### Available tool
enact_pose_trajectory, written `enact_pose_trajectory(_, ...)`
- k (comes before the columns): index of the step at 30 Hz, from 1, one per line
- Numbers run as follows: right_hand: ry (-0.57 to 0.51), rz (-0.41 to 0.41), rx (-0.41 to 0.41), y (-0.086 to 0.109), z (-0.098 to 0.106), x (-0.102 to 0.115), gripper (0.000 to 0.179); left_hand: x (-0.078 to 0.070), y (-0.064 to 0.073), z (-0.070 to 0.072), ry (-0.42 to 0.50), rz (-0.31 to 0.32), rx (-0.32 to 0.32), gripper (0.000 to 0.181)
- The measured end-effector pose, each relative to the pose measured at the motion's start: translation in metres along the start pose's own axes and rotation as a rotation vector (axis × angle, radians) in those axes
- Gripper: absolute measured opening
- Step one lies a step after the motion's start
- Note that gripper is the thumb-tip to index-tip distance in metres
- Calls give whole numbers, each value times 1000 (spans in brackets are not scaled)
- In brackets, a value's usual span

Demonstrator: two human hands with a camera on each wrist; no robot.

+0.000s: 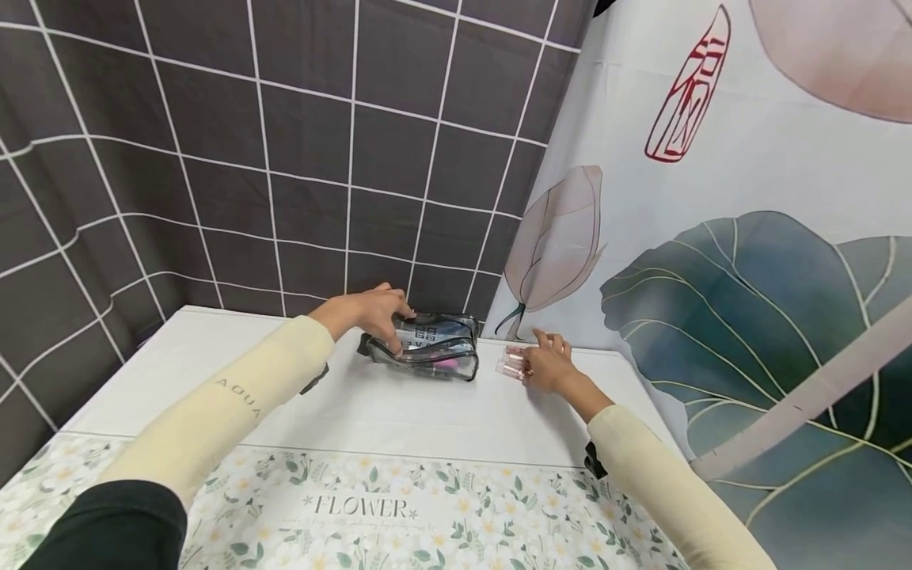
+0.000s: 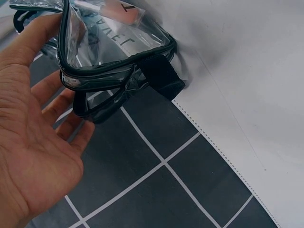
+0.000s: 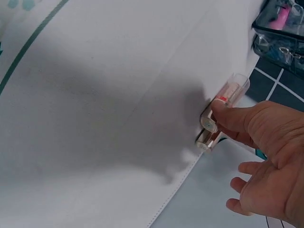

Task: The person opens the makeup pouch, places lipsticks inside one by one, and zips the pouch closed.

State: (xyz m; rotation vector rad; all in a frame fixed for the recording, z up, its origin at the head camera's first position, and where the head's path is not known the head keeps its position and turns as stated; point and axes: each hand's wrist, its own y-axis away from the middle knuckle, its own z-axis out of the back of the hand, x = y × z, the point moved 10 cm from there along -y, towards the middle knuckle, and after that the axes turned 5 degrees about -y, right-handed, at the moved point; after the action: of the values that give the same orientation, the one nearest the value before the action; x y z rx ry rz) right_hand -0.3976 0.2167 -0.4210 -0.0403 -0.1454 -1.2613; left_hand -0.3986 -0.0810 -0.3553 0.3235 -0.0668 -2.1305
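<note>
A clear pouch with black trim (image 1: pixel 456 328) lies at the back of the white table. My left hand (image 1: pixel 374 310) grips its left end, thumb on the near side. The left wrist view shows a thumb or finger over the black piping, with the other fingers (image 2: pixel 52 97) behind the pouch. Inside it are a peach-coloured tube (image 2: pixel 118 12) and a pink item (image 3: pixel 281 18). To the right, my right hand (image 1: pixel 549 366) pinches small clear cylinders with pinkish contents (image 1: pixel 510 361) between thumb and fingers. In the right wrist view two cylinders (image 3: pixel 232 90) sit side by side.
The white tabletop (image 1: pixel 321 419) has a floral mat marked FLOWER (image 1: pixel 363 507) along its front. A dark grid-patterned cloth (image 1: pixel 299 134) hangs behind, and a leaf-printed cloth (image 1: pixel 712 301) hangs at the right.
</note>
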Motion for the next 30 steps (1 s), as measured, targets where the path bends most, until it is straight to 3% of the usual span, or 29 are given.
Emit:
enact_pose_trajectory(10, 46, -1, 36, 2, -1, -1, 13, 0, -3, -4, 13, 36, 30, 84)
enact_pose_trajectory(19, 37, 84, 45, 7, -1, 3, 13, -1, -2, -3, 0, 26, 27, 86)
enact_pose_trajectory(30, -34, 81, 5, 3, 20, 1, 16, 0, 2, -1, 23, 18, 20, 86)
